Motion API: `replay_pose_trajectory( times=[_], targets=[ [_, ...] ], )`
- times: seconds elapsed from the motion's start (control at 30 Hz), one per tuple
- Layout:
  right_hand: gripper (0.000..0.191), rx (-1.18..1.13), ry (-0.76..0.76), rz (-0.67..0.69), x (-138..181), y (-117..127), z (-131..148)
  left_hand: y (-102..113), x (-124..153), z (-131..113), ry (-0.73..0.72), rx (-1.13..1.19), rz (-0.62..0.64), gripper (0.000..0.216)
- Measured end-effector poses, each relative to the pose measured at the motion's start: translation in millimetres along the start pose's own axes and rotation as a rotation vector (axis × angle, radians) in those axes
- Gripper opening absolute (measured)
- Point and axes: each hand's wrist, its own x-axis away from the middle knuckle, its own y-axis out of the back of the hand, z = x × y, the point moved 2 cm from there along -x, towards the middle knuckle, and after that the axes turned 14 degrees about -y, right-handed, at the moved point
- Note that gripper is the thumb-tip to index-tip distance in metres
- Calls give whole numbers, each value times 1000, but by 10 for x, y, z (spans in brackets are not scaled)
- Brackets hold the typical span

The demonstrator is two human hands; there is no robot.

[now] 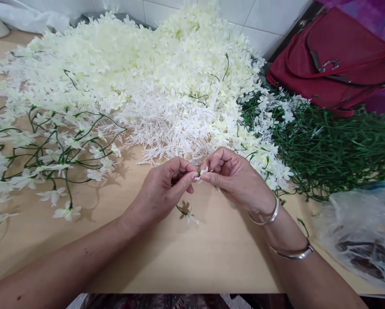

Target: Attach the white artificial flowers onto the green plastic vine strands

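Observation:
My left hand (168, 182) and my right hand (229, 174) meet over the middle of the table, fingertips pinched close together. Between them is a small white artificial flower (203, 172); its petals show at my right thumb and forefinger. At my left fingertips a bit of green stem is visible, the rest of it hidden by the hand. Just below my left hand hangs or lies another white flower (190, 216) on a short green stem. A large heap of cream-white artificial flowers (121, 64) rises behind the hands, with a pile of thin white stamens (166, 124) in front of it.
White flowers on green stems (67, 146) spread over the left side. Bare green stems (337, 150) are heaped at the right, below a red handbag (343, 56). A clear plastic bag (366, 231) lies at the right edge of the table (179, 262). A tiled wall (269, 19) stands behind.

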Motion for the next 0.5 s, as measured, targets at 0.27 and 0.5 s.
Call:
replay_pose_trajectory(
  times=[0.27,0.5],
  targets=[
    [32,70,-105,86,37,71,16,16,15,-31,-39,15,-79,8],
    [24,162,-37,-47,24,64,43,3,8,-1,-38,50,-88,9]
  ],
)
